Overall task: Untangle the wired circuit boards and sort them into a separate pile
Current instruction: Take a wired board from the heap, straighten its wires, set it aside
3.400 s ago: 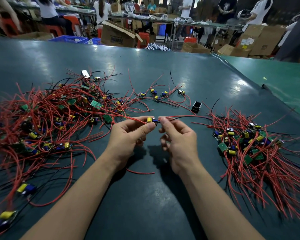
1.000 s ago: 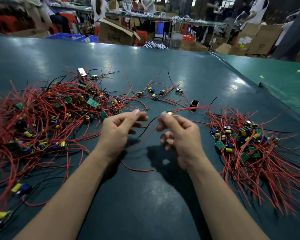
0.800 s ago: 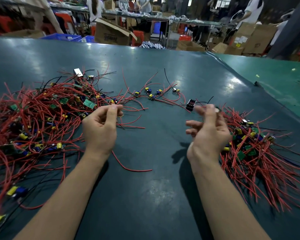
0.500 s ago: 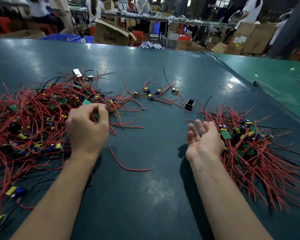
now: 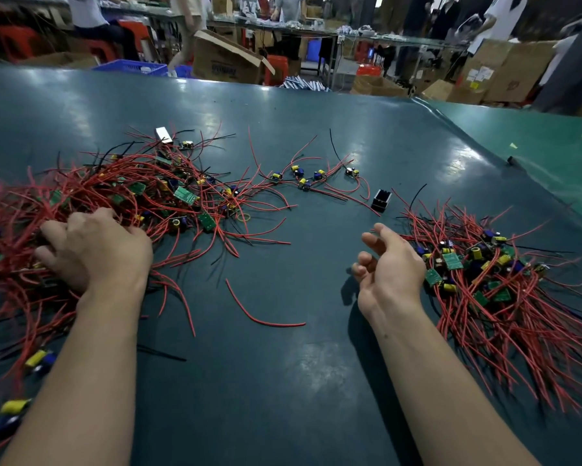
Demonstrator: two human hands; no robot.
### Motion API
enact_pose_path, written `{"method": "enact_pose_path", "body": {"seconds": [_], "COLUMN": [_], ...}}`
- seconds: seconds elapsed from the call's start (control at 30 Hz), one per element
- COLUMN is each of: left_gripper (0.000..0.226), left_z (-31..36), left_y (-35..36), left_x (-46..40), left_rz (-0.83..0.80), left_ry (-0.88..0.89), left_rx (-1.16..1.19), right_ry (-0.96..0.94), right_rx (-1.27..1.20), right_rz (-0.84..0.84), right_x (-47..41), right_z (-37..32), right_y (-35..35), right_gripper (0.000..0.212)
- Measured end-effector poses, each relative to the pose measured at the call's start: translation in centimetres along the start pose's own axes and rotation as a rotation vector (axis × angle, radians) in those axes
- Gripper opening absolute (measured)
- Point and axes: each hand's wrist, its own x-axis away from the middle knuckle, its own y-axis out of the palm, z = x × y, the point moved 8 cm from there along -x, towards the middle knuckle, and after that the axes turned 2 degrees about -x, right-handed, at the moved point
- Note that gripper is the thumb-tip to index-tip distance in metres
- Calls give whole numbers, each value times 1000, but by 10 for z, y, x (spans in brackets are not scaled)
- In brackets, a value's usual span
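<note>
Two hands, tangled red wires, glossy table

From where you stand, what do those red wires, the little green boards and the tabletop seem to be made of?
Red wires: flexible plastic-coated leads, judging by their smooth curves. Green boards: rigid printed circuit board, probably fibreglass laminate, with a flat matte face. Tabletop: a dark green sheet, likely rubber or vinyl, semi-glossy from the light reflections.

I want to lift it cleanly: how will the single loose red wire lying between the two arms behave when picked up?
The wire lies curved on the table, so it likely flops and sags. It looks thin, probably very light. No board shows on it, so nothing should drag.
</note>
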Motion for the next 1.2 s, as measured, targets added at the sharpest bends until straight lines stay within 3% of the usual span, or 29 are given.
{"method": "enact_pose_path", "body": {"seconds": [0.2,0.37,0.43,0.53,0.6,0.7,0.8,0.9,1.07,1.2], "left_gripper": [28,30,30,19,22,35,25,18,28,32], "left_z": [-4,3,14,49,75,100,115,123,124,132], "left_y": [0,-21,-37,-72,-84,-83,-70,-46,-18,9], "left_x": [-3,1,6,45,80,118,134,125,114,122], "left_rz": [43,286,399,675,697,522,286,-57,-406,-816], "left_ry": [-42,59,200,588,794,939,963,746,396,165], "left_rx": [118,377,540,654,759,985,1152,1341,1579,1753], "right_ry": [6,8,12,15,24,81,188,203,222,142], "right_rx": [18,30,33,61,108,192,295,272,344,310], "right_rz": [-28,-38,-44,-70,-143,-334,-567,-629,-654,-610], "right_x": [2,2,2,2,4,16,35,40,41,38], "right_z": [0,1,1,0,2,10,24,29,35,30], "right_y": [3,4,4,6,13,30,49,56,55,54], "right_gripper": [6,8,9,10,11,12,30,43,32,26]}}
